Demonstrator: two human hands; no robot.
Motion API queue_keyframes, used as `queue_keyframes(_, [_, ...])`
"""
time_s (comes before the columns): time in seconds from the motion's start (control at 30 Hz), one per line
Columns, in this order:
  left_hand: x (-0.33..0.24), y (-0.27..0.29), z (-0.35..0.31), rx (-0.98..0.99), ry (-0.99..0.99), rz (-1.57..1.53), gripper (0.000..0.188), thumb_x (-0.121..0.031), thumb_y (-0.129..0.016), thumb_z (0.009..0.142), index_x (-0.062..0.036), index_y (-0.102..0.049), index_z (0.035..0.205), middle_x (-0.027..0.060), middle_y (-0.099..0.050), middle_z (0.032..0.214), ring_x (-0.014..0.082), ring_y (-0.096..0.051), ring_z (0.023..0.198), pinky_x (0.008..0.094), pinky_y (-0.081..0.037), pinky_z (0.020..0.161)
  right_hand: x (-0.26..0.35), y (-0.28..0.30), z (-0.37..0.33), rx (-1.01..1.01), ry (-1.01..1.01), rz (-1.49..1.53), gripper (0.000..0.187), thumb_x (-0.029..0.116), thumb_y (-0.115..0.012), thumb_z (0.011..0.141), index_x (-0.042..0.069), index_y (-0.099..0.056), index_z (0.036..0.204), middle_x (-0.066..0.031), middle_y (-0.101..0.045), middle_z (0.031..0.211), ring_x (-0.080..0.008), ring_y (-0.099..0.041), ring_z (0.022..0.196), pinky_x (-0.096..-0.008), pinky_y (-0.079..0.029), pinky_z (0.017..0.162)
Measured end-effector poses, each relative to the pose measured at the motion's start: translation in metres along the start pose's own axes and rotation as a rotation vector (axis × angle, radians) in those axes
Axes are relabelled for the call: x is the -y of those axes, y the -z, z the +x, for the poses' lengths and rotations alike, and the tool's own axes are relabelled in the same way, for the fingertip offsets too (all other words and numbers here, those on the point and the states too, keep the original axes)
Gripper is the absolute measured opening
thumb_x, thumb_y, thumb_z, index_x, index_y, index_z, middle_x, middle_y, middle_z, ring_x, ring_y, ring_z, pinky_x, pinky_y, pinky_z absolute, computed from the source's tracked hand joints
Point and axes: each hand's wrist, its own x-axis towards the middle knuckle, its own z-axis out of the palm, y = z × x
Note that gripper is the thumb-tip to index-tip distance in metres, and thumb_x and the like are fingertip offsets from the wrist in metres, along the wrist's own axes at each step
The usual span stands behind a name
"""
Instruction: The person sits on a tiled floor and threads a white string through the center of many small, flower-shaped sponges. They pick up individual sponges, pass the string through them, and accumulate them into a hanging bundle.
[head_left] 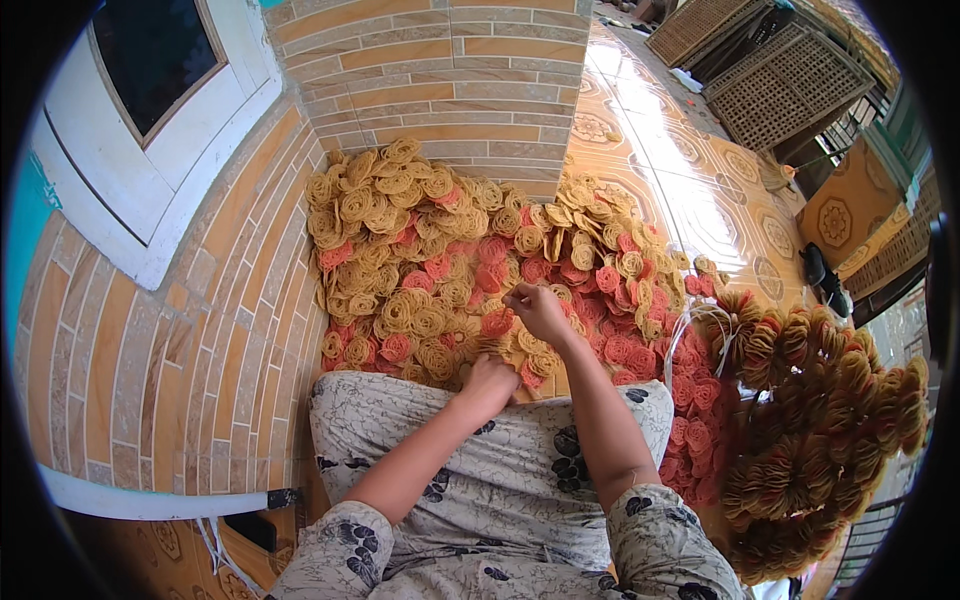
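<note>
Your right hand (538, 308) pinches a red disc (497, 322); left hand (490, 385), hold unclear. Wall (200, 350) hems left; floor (730, 215) opens right.

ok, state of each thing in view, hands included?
Left hand: lowered against the discs, fingers mostly hidden
Right hand: fingertips pinched together above a pink disc; grip on it unclear
Yellow discs: loose, heaped
Pink discs: loose, spread and overlapping
Bundled discs: bunched in fanned clusters
White strings: slack, looped
Tiled floor: glare-lit
</note>
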Motion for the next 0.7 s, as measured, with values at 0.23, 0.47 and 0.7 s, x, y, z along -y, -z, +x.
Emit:
queue_keyframes(0.23, [-0.023, -0.04, 0.031, 0.214, -0.071, 0.383, 0.026, -0.035, -0.067, 0.076, -0.0136, -0.072, 0.089, 0.0002, -0.065, 0.093, 0.0186, -0.055, 0.098, 0.0371, -0.04, 0.085, -0.006, -0.004, 0.002, 0.012, 0.037, -0.02, 0.024, 0.022, -0.063, 0.088, -0.001, -0.065, 0.095, -0.0219, -0.066, 0.08, -0.0341, -0.064, 0.074, -0.0402, -0.049, 0.069])
queue_keyframes(0.47, [-0.019, -0.059, 0.047, -0.199, -0.433, 0.134, 0.012, -0.017, -0.063, 0.071, -0.0116, -0.065, 0.082, 0.0025, -0.061, 0.096, 0.0206, -0.058, 0.087, 0.0359, -0.045, 0.076, -0.005, -0.007, 0.004, -0.008, 0.048, -0.019, 0.026, 0.024, -0.063, 0.089, -0.002, -0.064, 0.093, -0.0191, -0.064, 0.073, -0.0275, -0.061, 0.066, -0.0384, -0.047, 0.063])
queue_keyframes(0.7, [0.005, 0.041, -0.006, -0.256, 0.121, -0.379, 0.013, -0.02, -0.055, 0.093, -0.0077, -0.056, 0.086, 0.0133, -0.064, 0.078, 0.0301, -0.063, 0.085, 0.0442, -0.047, 0.08, -0.014, 0.026, 0.007, -0.161, -0.074, 0.015, 0.019, 0.017, -0.059, 0.093, -0.002, -0.061, 0.093, -0.0136, -0.06, 0.07, -0.0149, -0.052, 0.062, -0.0322, -0.045, 0.062])
